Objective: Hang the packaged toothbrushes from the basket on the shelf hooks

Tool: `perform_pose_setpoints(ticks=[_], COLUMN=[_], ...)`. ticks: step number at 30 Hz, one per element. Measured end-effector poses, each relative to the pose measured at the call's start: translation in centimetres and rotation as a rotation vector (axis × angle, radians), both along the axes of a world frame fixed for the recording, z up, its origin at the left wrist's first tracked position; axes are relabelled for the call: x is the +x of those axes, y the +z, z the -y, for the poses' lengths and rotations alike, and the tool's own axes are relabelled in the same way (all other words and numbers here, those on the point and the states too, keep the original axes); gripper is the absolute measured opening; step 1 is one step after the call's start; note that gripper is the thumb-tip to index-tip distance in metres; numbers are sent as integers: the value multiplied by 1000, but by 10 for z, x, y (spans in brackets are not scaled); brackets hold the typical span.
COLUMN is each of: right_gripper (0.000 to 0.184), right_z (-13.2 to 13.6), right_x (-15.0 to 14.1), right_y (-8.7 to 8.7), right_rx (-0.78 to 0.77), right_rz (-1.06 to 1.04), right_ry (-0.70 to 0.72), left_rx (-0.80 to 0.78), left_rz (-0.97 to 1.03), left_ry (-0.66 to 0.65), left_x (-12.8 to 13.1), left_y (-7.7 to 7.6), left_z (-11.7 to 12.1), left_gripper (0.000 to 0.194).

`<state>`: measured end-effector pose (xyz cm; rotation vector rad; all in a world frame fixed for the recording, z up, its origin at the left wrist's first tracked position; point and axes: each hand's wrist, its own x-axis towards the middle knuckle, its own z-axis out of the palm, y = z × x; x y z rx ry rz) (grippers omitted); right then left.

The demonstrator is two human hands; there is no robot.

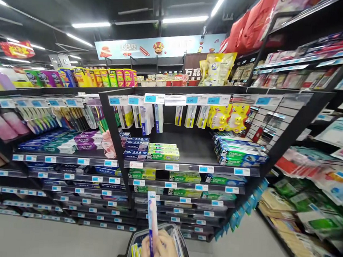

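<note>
A packaged toothbrush (pixel 152 214) stands upright in front of me, a long white, pink and blue pack. My left hand (pixel 146 250) is closed around its lower end from the left. From the right, my right hand (pixel 166 246) grips the same part, thumb and fingers against the pack. Directly beneath both hands is a dark basket (pixel 130 243) with a pale rim. Yellow packs (pixel 135 252) and other long packs (pixel 178 242) lie in it, partly hidden by my hands.
Ahead is a black shelf unit with hanging toothbrush packs (pixel 146 118), Darlie toothpaste boxes (pixel 164 152), more toothpaste boxes (pixel 241 150) and yellow duck-shaped packs (pixel 229 116). Purple boxes (pixel 87 140) sit on the left shelves. Hanging packets (pixel 297 162) line the right side.
</note>
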<state>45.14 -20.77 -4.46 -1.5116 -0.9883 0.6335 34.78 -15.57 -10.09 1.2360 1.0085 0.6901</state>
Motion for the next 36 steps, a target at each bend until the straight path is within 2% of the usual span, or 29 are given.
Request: perform_pose_setpoints(ticks=[3,6,10,16,19,21,23,26,29,36], right_gripper=[45,51,59,54,58,61,63,65,64,58], right_z=[17,34,59,107,125,131,132,131,128,125], right_x=[27,44,60,89,102,110,117,121,122,122], right_y=[24,26,1,-52,-72,-78,-78,-73,-71,-79], right_rx=[7,-54,-139,-241,-274,-263,-273,-298,-278,-238], right_rz=[-8,-81,-126,-96,-96,-111,-133,-173,-188,-213], right_ry=[5,-107,-215,-213,-205,-197,-195,-190,-181,-181], left_rx=[80,246,536,999,1129,1177,1205,1213,1199,1183], left_rz=[12,-9,5,113,135,135,124,91,46,-39], left_ry=[-35,-78,-4,265,350,387,403,397,387,328], left_x=[35,64,103,157,176,185,192,200,205,212], left_y=[19,58,127,234,280,303,318,328,329,328], left_z=[10,7,-21,-76,-98,-109,-118,-127,-134,-152], left_gripper=[85,79,68,62,63,62,62,63,63,67])
